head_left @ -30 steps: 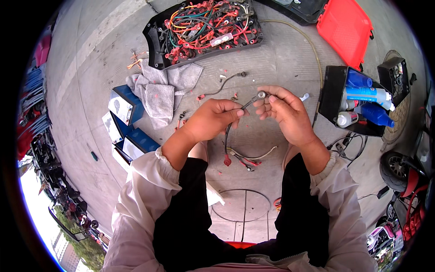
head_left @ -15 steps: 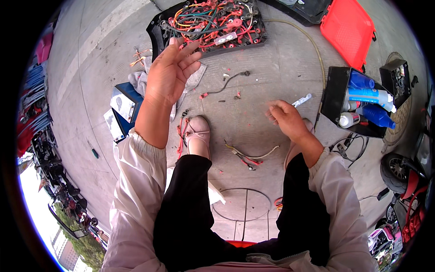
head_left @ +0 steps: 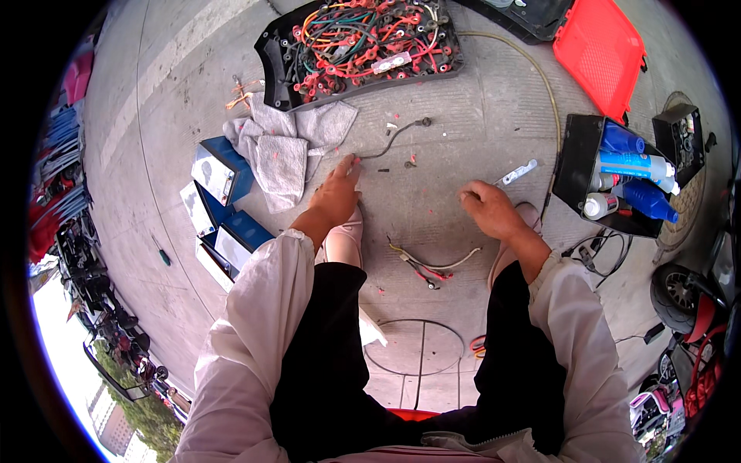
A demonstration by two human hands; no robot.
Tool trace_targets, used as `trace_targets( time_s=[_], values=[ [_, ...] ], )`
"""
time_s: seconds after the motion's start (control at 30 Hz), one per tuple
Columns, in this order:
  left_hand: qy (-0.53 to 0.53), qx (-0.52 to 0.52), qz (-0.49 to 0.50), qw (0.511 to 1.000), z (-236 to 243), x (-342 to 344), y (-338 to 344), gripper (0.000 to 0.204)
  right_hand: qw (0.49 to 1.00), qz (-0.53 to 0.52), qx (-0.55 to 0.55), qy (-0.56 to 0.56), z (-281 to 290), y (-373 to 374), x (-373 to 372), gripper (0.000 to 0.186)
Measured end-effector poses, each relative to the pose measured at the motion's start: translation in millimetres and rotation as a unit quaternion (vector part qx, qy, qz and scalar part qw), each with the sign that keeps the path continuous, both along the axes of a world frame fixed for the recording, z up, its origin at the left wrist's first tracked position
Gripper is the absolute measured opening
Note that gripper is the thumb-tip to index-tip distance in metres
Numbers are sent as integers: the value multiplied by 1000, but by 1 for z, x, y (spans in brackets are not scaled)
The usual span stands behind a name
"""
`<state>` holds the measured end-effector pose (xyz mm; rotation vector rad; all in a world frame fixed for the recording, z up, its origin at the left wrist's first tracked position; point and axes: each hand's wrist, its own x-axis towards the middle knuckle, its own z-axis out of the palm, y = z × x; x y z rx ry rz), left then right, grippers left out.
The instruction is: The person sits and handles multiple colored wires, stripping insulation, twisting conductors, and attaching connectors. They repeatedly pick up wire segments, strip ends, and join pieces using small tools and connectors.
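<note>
Came back closer with the bare left hand (head_left: 336, 197). Close by, could trip on the thin white, yellow and red wires (head_left: 440, 268) from one careless step. Can't see inside the half-curled bare right hand (head_left: 494, 208). Farther out, at the thin black rubber cable (head_left: 392, 143) on the grey concrete floor (head_left: 463, 147) with left fingertips; can't tell if gripping. Could drop it from a weak pinch. Beyond, could spill bits from the curved black plastic tray (head_left: 278, 94), heaped so full.
</note>
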<state>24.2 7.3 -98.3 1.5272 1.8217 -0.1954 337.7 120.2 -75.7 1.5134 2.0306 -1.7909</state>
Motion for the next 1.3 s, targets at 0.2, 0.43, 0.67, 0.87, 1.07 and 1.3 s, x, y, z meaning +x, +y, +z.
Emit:
trace_targets(
  time_s=[0.2,0.43,0.67,0.87,1.07,1.3],
  values=[
    [-203,106,42,972,16,10,13,36,999,-6,-48,18,4,6,-2,28],
    [-409,67,163,896,83,61,38,15,826,-299,-389,277,24,21,-19,30],
    [-531,130,382,745,85,70,46,14,780,-311,-375,393,19,19,-12,24],
    [-526,205,394,726,89,72,50,12,761,-296,-395,421,24,20,-14,23],
    [-540,202,440,689,90,69,53,11,778,-258,-381,428,29,20,-15,22],
    [-565,206,444,664,87,63,52,10,805,-263,-359,393,32,19,-18,19]
  ],
)
